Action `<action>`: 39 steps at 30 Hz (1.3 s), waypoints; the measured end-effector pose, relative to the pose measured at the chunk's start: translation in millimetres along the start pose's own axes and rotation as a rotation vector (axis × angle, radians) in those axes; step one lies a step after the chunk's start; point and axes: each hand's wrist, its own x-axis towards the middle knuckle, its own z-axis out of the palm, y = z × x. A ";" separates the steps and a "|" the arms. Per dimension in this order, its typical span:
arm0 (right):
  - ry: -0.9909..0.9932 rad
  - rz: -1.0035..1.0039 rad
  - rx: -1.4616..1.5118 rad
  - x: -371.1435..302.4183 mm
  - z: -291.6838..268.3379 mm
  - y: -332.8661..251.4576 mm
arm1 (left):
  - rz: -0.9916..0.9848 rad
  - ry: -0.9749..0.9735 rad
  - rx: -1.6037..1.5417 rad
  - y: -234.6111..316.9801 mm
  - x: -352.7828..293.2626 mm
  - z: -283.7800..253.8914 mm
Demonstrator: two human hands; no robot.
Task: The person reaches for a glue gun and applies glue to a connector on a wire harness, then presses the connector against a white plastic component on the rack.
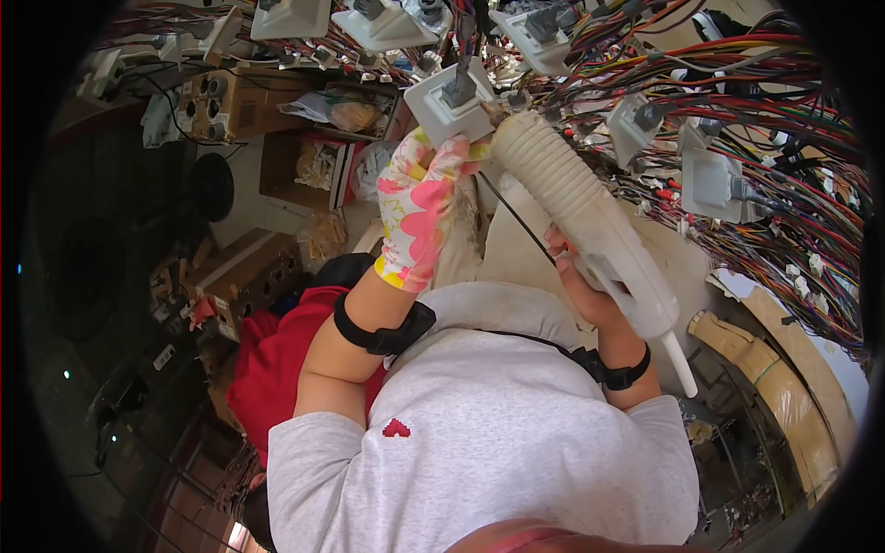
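Observation:
My left hand (pixel 419 207), in a white glove with pink and yellow flowers, pinches the lower edge of a white square plate (pixel 438 115). A grey connector (pixel 458 90) with wires running upward sits in the plate's middle. My bare right hand (pixel 590 286) is closed round the handle of a large white glue gun (pixel 595 207) with a ribbed front. The gun slants up and left, its nozzle end close to the plate's right edge; whether they touch I cannot tell. A white glue stick (pixel 680 367) juts from the gun's back end. Some of my right fingers are hidden behind the gun.
Thick bundles of coloured wires (pixel 737 69) spread across the top and right. Similar white plates (pixel 714 184) with grey connectors hang among them. Cardboard boxes (pixel 253 103) stand at the left, holding plastic bags. A black cable (pixel 516 217) passes between my hands. A curved cardboard strip (pixel 774 387) lies at the right.

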 end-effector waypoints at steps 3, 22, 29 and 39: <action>0.038 0.027 0.203 1.7 1.4 -3.4 | -0.004 -0.010 0.014 -0.5 1.1 0.0; 0.010 0.391 0.715 -6.5 7.7 13.7 | 0.031 0.034 0.015 -4.9 2.3 -5.5; 0.019 0.192 0.437 5.1 4.9 -13.6 | 0.042 0.028 -0.034 -9.5 4.2 -7.9; 0.032 0.469 0.743 -5.9 2.2 11.6 | 0.019 0.000 -0.066 -11.4 4.2 -12.1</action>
